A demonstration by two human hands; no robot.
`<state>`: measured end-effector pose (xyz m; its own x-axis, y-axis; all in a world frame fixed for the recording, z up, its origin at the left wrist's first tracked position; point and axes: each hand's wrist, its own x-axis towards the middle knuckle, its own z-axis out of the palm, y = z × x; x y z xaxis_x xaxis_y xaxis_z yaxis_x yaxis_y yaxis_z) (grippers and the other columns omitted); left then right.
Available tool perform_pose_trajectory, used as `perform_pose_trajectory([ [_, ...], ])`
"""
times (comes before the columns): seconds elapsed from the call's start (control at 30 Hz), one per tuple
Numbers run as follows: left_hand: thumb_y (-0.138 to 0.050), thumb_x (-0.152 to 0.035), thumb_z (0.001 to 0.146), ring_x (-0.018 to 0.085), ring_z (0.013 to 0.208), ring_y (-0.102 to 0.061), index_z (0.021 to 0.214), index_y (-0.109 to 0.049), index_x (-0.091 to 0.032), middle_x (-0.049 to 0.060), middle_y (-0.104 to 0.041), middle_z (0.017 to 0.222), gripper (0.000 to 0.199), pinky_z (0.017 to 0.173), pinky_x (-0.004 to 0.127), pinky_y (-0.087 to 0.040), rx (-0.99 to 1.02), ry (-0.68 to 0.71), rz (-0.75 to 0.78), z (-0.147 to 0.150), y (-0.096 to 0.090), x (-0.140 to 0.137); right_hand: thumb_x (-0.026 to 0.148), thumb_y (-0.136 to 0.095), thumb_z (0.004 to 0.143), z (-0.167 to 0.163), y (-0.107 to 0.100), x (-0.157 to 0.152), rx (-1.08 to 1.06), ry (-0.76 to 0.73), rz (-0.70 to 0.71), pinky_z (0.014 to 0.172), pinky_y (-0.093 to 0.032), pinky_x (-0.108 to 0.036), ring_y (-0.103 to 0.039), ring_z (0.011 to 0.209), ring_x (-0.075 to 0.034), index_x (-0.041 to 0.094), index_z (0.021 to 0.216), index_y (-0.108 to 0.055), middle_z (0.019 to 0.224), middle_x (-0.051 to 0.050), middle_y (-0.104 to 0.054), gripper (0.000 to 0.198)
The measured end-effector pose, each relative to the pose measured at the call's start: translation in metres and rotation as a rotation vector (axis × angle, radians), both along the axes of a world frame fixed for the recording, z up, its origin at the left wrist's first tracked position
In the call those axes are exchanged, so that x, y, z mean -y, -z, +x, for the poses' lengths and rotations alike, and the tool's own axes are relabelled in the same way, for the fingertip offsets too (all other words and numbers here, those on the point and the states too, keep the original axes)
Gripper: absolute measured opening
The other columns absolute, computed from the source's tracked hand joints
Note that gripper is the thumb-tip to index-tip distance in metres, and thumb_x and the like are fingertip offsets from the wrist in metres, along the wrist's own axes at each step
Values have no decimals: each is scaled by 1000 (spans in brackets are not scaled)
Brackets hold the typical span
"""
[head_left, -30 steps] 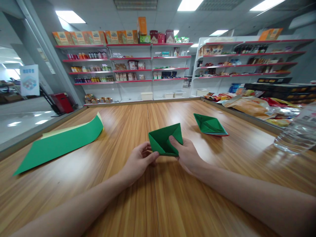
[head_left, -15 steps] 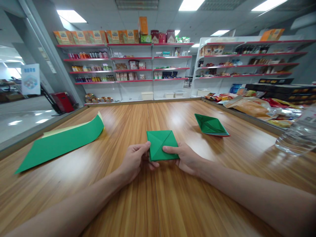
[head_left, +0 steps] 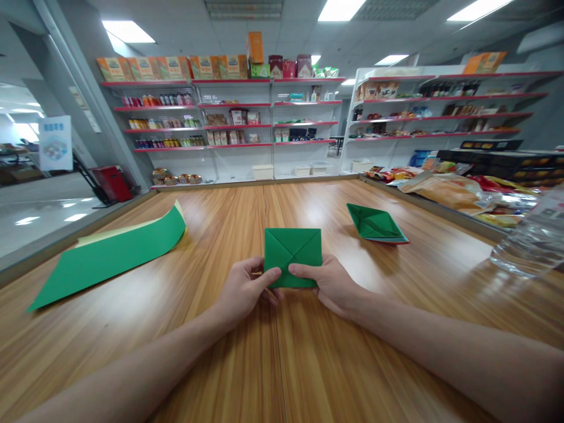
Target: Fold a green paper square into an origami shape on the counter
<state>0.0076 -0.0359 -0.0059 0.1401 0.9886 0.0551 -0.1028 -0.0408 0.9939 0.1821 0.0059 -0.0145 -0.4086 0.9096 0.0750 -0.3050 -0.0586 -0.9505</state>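
Note:
A folded green paper square [head_left: 294, 244], with creases crossing from its corners, is held up just above the table in front of me. My left hand [head_left: 247, 288] grips its lower left side, thumb on the face and fingers behind. On the lower right side, my right hand [head_left: 337, 283] pinches it the same way, the two thumbs close together. Farther right lies a folded green paper piece [head_left: 378, 224] with an opened, boat-like hollow and layered edges. To the left rest green paper sheets [head_left: 112, 252] with a curled right end and a pale yellow layer behind.
The wooden table [head_left: 211, 364] has a raised far edge. A clear plastic bottle [head_left: 529, 247] lies at the right, with snack packets [head_left: 453, 191] and black boxes [head_left: 502, 161] beyond the rim. Stocked shelves [head_left: 238, 144] stand behind.
The paper square has turned level and tilted up to face me. My left thumb has moved from its left edge onto the lower face. The other papers have stayed put.

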Motion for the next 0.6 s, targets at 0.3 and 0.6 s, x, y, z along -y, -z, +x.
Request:
perform_pose_trajectory([
  [0.3,-56,-21,86,19,85,-66,110,-59,-4,15,-68,98,30,76,27,-53,545,253,-401,-12,-6,-7,15,-49,89,21,-7,-11,614,-32,1268,103,-39,-48,-53,120,-23,23,125,-57,125,-7,-60,38],
  [0.6,-64,-6,72,16,73,-65,101,-65,-9,10,-70,90,29,66,23,-53,546,314,-272,-21,0,-12,9,-48,85,17,-14,-10,869,-203,1701,111,-23,-48,-36,133,-23,24,126,-55,137,-2,-49,44],
])
